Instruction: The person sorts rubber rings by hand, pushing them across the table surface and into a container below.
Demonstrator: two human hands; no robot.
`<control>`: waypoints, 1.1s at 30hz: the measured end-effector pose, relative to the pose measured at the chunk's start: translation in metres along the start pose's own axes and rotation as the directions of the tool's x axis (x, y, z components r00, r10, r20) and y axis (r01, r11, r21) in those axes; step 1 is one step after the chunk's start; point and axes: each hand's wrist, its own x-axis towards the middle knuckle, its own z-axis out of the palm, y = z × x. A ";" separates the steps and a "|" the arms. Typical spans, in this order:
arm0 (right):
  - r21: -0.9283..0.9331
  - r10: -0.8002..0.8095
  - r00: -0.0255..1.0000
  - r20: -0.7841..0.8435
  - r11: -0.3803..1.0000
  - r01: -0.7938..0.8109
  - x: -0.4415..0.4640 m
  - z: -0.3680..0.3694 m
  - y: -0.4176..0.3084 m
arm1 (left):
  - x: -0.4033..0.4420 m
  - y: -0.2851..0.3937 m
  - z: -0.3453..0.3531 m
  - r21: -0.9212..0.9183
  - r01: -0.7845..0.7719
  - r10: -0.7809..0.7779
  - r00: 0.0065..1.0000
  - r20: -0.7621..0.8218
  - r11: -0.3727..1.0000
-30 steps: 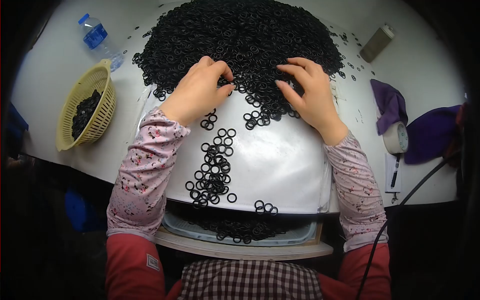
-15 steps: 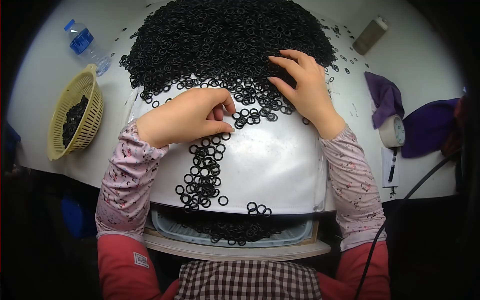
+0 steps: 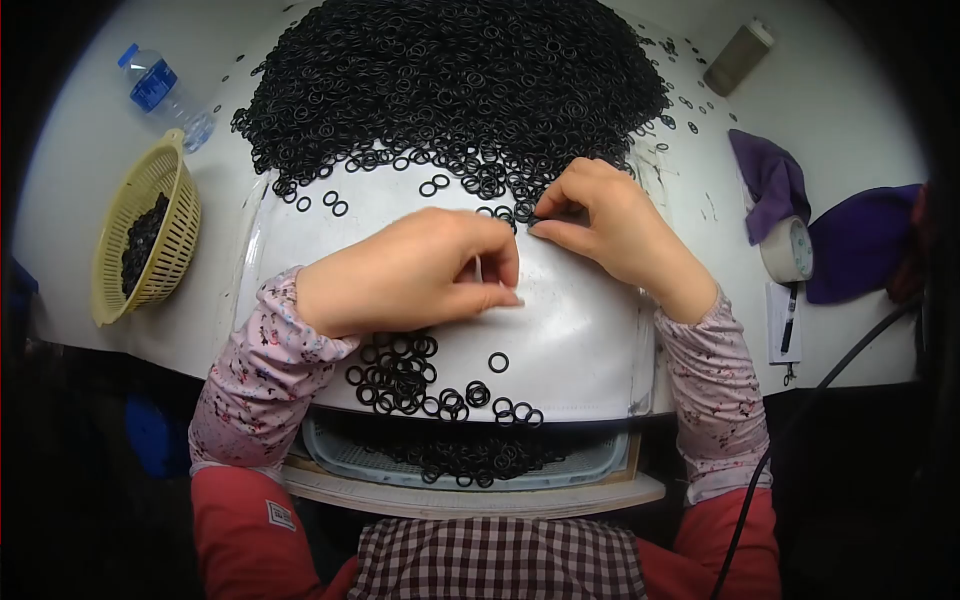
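A large heap of black O-rings (image 3: 450, 80) covers the back of the white work surface (image 3: 590, 350). My left hand (image 3: 410, 270) hovers over the middle of the surface, thumb and fingers curled into a pinch; anything between the fingertips is hidden. My right hand (image 3: 625, 225) is closed at the heap's front edge, its thumb and fingertips pinching at a few black O-rings (image 3: 524, 211). Nearer the front edge, partly behind my left hand, lies a loose cluster of O-rings (image 3: 400, 375). One single O-ring (image 3: 498, 362) sits apart to its right.
Below the surface edge, a grey-blue tray (image 3: 580, 472) holds more rings. To the left stand a yellow basket (image 3: 178, 235) with black pieces and a water bottle (image 3: 155, 85). Purple cloth (image 3: 860, 245), a tape roll (image 3: 787, 250), a pen (image 3: 789, 325) and another bottle (image 3: 738, 60) are right.
My left hand has moved right and slightly toward me; the ring strip by it is now a shorter visible cluster. My right hand has come down and left, its fingers closing at the heap's edge.
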 end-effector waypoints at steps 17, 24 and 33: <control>0.237 0.137 0.991 0.006 0.962 -0.134 0.002 0.002 -0.015 | 0.007 -0.011 0.002 0.105 0.064 -0.034 0.964 -0.262 0.992; 0.451 0.263 0.964 0.044 0.856 -0.254 0.009 0.002 -0.032 | 0.016 -0.023 0.003 -0.116 -0.054 -0.003 0.896 -0.445 0.992; 0.140 -0.015 0.990 -0.143 0.989 0.035 0.000 0.021 -0.017 | -0.082 -0.025 -0.095 0.367 0.404 0.094 0.557 -0.826 0.838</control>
